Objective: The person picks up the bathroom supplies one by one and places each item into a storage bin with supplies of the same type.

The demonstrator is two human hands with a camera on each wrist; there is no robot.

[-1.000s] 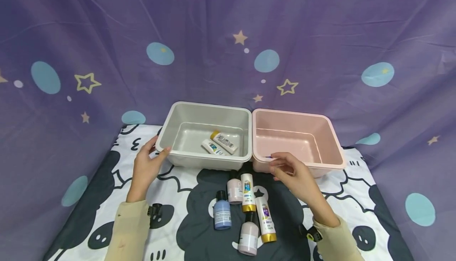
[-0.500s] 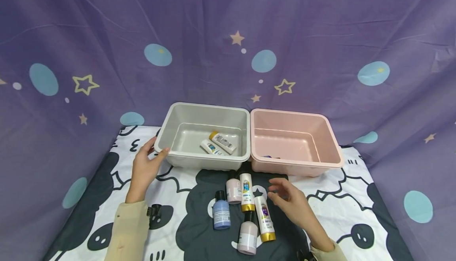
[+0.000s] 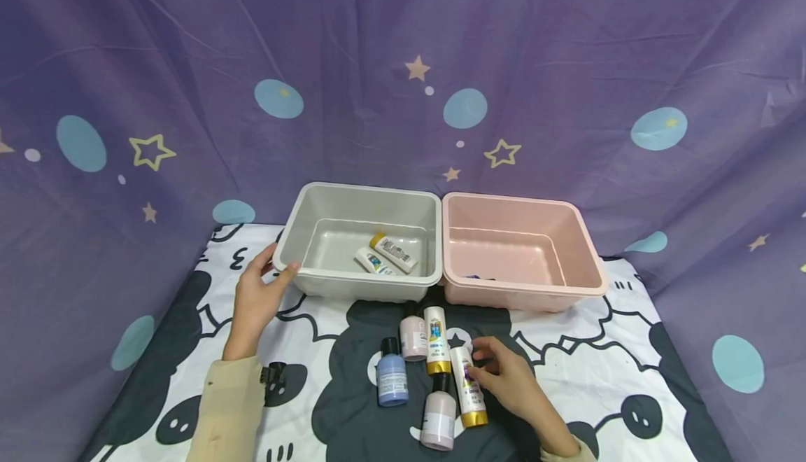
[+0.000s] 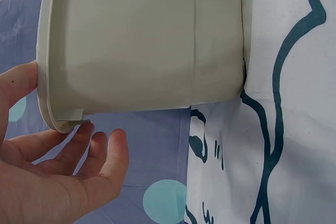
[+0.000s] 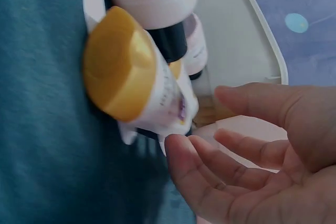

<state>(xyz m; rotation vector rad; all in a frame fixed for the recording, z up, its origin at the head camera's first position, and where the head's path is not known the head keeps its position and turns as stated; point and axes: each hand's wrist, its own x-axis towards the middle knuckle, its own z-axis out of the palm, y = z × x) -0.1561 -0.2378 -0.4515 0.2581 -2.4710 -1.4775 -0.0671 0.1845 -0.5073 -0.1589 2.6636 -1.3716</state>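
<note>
My left hand [image 3: 255,301] grips the left front corner of a grey plastic bin [image 3: 359,285]. In the left wrist view, the left hand's thumb lies on the bin's rim [image 4: 44,77] and its fingers are below the corner. My right hand [image 3: 510,381] is at the right side of a white tube [image 3: 469,392] with a gold cap and a purple label. In the right wrist view, its fingers [image 5: 231,166] are loosely bent, with a gap to the thumb. Whether they touch the tube is unclear.
Left of that tube are another gold-capped tube [image 3: 436,336], a blue bottle [image 3: 392,381] and two pale pink bottles, one nearer [image 3: 439,423]. Two tubes [image 3: 393,252] lie inside the grey bin. A pink bin [image 3: 525,294] stands beside it, with a small dark purple thing [image 3: 478,278] partly hidden.
My right hand has drawn back from the pink bin's front rim, down and towards me to the purple-labelled tube. The left hand stays on the grey bin.
</note>
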